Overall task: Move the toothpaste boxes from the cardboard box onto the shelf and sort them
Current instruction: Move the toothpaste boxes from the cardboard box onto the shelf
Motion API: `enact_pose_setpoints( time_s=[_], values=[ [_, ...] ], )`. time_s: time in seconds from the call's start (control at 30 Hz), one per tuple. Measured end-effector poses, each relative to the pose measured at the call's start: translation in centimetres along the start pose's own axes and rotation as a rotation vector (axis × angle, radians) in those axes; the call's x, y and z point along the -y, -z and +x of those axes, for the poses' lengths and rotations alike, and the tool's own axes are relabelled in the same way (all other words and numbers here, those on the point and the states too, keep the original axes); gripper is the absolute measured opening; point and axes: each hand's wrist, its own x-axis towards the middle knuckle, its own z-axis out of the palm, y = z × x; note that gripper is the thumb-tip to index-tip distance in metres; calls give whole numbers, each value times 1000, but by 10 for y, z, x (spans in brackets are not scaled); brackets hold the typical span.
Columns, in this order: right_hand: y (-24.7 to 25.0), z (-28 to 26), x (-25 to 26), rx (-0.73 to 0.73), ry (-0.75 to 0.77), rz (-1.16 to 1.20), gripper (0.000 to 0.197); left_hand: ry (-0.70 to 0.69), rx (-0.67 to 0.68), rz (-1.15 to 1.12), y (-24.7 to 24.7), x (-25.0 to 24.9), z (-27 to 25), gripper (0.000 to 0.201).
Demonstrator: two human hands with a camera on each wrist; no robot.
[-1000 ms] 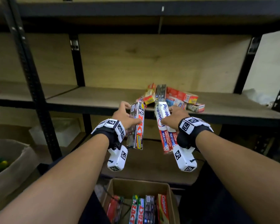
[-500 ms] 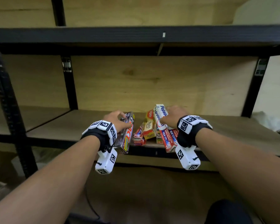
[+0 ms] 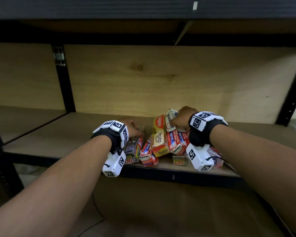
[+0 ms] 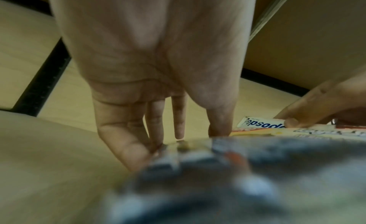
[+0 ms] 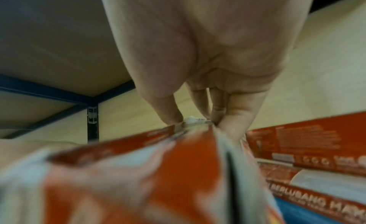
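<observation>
In the head view my left hand (image 3: 133,130) grips a grey toothpaste box (image 3: 132,149) at the left edge of a pile on the shelf board (image 3: 72,134). The left wrist view shows my left hand (image 4: 195,136) with fingers and thumb clamped over the far end of this blurred grey box (image 4: 227,172). My right hand (image 3: 179,121) holds two red-and-white Pepsodent boxes (image 3: 173,135) on top of the pile, beside a yellow Colgate box (image 3: 158,134). In the right wrist view my right hand (image 5: 196,121) pinches the Pepsodent boxes (image 5: 158,172) at their far end.
Several more toothpaste boxes (image 3: 148,157) lie loose under and around my hands, some red ones (image 5: 316,150) to the right. A plywood back wall (image 3: 161,79) and black uprights (image 3: 65,79) close the bay. The shelf's front rail (image 3: 173,177) runs below my wrists.
Both hands have carried their boxes up and forward onto the shelf pile. The view has lifted, so the cardboard box below is out of sight.
</observation>
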Motion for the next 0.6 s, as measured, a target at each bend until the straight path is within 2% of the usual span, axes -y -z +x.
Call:
enact_pose_setpoints(
  time_s=[0.17, 0.23, 0.37, 0.6],
  values=[
    [-29, 12, 10, -35, 64, -87, 38, 13, 9, -7, -3, 7, 7, 31],
    [-35, 11, 17, -10, 92, -125, 31, 15, 18, -5, -2, 6, 4, 28],
    [-31, 1, 24, 27, 74, -134, 22, 25, 20, -32, 1, 8, -3, 21],
    [-16, -37, 24, 29, 57, -136, 27, -6, -1, -12, 6, 8, -30, 26]
  ],
)
